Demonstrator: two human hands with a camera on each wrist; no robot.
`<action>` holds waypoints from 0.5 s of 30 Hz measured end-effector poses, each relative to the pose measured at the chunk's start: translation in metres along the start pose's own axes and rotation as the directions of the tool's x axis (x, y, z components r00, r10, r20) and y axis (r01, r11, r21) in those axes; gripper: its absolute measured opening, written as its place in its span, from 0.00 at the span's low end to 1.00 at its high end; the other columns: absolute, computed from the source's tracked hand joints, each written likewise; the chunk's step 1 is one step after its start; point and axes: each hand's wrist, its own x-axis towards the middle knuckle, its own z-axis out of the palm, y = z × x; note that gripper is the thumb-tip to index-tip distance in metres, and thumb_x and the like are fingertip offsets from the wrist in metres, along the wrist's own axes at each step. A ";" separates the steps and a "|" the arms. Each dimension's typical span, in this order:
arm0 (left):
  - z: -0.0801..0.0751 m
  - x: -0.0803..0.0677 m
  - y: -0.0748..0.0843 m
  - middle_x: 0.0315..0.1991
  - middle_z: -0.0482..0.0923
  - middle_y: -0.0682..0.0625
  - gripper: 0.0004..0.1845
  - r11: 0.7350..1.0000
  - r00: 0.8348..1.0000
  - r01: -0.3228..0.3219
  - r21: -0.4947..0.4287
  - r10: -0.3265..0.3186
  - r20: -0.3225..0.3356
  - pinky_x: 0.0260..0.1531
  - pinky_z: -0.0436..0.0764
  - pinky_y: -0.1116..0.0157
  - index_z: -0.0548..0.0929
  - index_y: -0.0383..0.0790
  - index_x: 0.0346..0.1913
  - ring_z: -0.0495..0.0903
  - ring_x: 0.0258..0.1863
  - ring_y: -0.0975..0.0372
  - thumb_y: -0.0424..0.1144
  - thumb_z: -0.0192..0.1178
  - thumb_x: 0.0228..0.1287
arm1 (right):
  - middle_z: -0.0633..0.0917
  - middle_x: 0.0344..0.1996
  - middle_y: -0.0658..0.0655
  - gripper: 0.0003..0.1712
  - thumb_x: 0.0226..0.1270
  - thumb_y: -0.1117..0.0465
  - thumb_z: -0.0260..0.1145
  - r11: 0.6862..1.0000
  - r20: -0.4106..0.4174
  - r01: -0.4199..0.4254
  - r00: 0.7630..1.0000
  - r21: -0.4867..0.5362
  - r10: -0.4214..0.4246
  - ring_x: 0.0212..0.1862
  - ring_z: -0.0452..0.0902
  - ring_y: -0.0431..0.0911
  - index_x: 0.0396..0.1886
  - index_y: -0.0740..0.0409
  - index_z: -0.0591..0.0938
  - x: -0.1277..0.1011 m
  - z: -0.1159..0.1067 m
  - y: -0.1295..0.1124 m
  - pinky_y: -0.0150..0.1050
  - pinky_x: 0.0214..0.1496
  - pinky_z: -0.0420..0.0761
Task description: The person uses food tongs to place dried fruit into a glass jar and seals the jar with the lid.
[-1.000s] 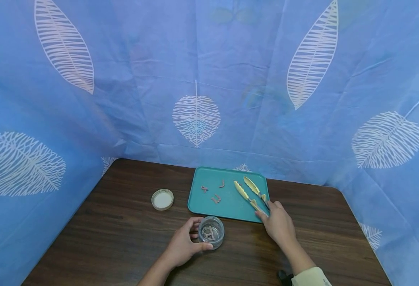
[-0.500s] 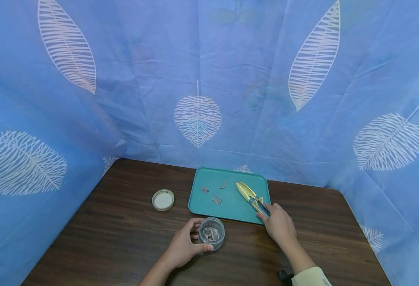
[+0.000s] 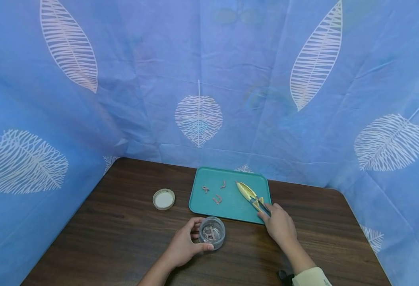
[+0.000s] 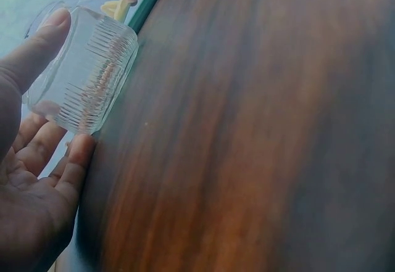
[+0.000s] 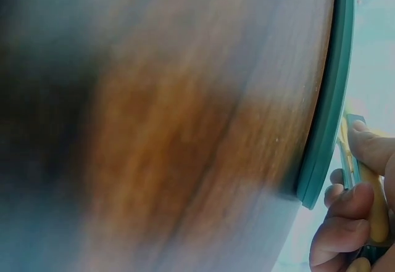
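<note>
My left hand point(image 3: 183, 245) holds a clear glass jar point(image 3: 221, 243) upright on the table, thumb on the near side and fingers round the far side. Several pinkish-grey strips lie inside it. In the left wrist view the jar point(image 4: 92, 68) shows ribbed glass. My right hand point(image 3: 281, 225) grips yellow-tipped tongs point(image 3: 247, 192) over the right part of a teal tray point(image 3: 231, 214). The tongs' tips are together, and a small pinkish bit shows at their end. To their left on the tray lie several pink worm-like pieces point(image 3: 217, 199).
A round lid point(image 3: 163, 199) with a white inside lies on the dark wooden table point(image 3: 123, 222), left of the tray. Blue cloth point(image 3: 141, 119) with white leaf prints hangs behind the table and along both sides. A black object point(image 3: 284, 277) sits by the right sleeve.
My right hand has squeezed the tongs, and their spread tips have come together over the tray. My left hand and the jar stay where they were.
</note>
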 end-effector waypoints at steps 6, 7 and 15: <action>0.000 0.000 0.001 0.63 0.84 0.46 0.43 1.000 1.000 -0.003 -0.015 0.003 0.010 0.57 0.86 0.64 0.76 0.46 0.73 0.83 0.61 0.54 0.50 0.85 0.56 | 0.78 0.35 0.54 0.33 0.79 0.47 0.70 1.000 -0.003 0.003 1.000 -0.005 -0.003 0.25 0.64 0.47 0.74 0.61 0.80 -0.002 -0.002 0.000 0.38 0.26 0.65; 0.000 0.000 0.001 0.63 0.84 0.46 0.43 1.000 1.000 -0.003 -0.016 0.003 0.010 0.57 0.86 0.64 0.76 0.46 0.73 0.83 0.61 0.54 0.50 0.85 0.56 | 0.78 0.35 0.54 0.33 0.79 0.47 0.70 1.000 -0.003 0.005 1.000 -0.005 -0.005 0.26 0.64 0.47 0.74 0.61 0.80 -0.003 -0.003 0.001 0.38 0.26 0.65; -0.001 0.000 0.002 0.63 0.84 0.45 0.43 1.000 1.000 0.007 -0.022 -0.007 0.011 0.57 0.85 0.63 0.76 0.46 0.73 0.82 0.61 0.54 0.50 0.85 0.56 | 0.79 0.38 0.57 0.34 0.79 0.47 0.70 1.000 0.002 0.006 1.000 0.005 -0.006 0.28 0.66 0.47 0.75 0.63 0.79 -0.008 -0.007 -0.001 0.38 0.28 0.65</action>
